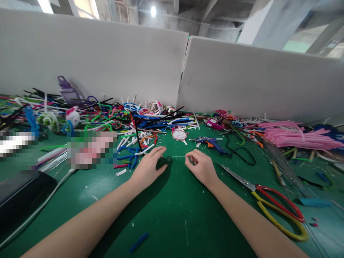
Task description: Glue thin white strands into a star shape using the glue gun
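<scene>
Lying nearest on the green table (166,218), a short blue stick (139,242). Scissors (255,187), red and yellow handles, just right of the right forearm, tips pointing toward the right hand (190,160). Right hand: thumb and fingertips together, pinching the end of a thin pale strand (177,156). Strand sits over the table between both hands, running toward the left; its far end is too blurred to tell. Left hand (163,157): thumb and fingers spread apart, palm turned inward, near the strand; cannot tell if it touches. Beyond the hands, blue glue gun (211,142) on its side, black cord (245,150) to its right. Round white tag (179,134) with red rim left of the gun. Pink bundle (298,136) far right. Mixed craft stems (158,122) heaped behind, purple bottle (69,92) back left, tilted. White panels (107,61) behind everything, lit lamp (153,11) above.
</scene>
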The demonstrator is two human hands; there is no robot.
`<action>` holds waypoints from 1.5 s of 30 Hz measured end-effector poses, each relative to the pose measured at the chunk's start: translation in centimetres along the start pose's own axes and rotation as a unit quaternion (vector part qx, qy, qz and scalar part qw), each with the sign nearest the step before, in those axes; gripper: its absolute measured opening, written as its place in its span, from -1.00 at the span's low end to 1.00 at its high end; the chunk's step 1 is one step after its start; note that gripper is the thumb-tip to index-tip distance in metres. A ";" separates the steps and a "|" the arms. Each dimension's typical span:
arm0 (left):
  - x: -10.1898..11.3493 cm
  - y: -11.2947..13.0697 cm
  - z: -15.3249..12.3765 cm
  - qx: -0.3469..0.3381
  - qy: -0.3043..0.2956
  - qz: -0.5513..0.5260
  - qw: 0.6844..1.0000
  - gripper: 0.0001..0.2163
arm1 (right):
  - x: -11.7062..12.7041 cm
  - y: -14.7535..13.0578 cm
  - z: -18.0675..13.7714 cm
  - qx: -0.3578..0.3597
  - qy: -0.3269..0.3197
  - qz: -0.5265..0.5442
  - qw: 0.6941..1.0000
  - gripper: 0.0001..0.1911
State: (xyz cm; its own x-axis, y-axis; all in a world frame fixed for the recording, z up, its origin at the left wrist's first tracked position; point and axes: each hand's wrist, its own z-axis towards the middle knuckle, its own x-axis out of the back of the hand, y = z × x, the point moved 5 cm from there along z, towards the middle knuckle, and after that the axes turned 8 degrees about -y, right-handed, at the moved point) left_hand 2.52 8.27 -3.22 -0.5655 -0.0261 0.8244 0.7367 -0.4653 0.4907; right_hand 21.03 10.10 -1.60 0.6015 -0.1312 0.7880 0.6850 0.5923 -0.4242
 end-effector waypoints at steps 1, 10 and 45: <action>0.0 0.0 0.0 -0.001 0.001 -0.001 1.000 -0.56 | -0.2 0.0 0.0 0.001 -0.009 0.000 1.000 -0.89; 0.0 0.0 0.0 -0.008 0.007 -0.003 1.000 -0.56 | -1.1 0.2 -0.2 -0.004 -0.043 -0.005 0.999 -0.87; 0.0 0.0 0.0 -0.007 0.006 -0.013 1.000 -0.56 | -0.9 -0.1 -0.3 0.000 -0.044 -0.009 0.999 -0.85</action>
State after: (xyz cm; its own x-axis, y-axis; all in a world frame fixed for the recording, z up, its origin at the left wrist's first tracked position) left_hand 2.52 8.21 -3.21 -0.5883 -0.0250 0.8082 0.7170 -0.4782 0.5072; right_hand 20.59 9.96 -2.38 0.5508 -0.0707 0.8316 0.6947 0.5911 -0.4099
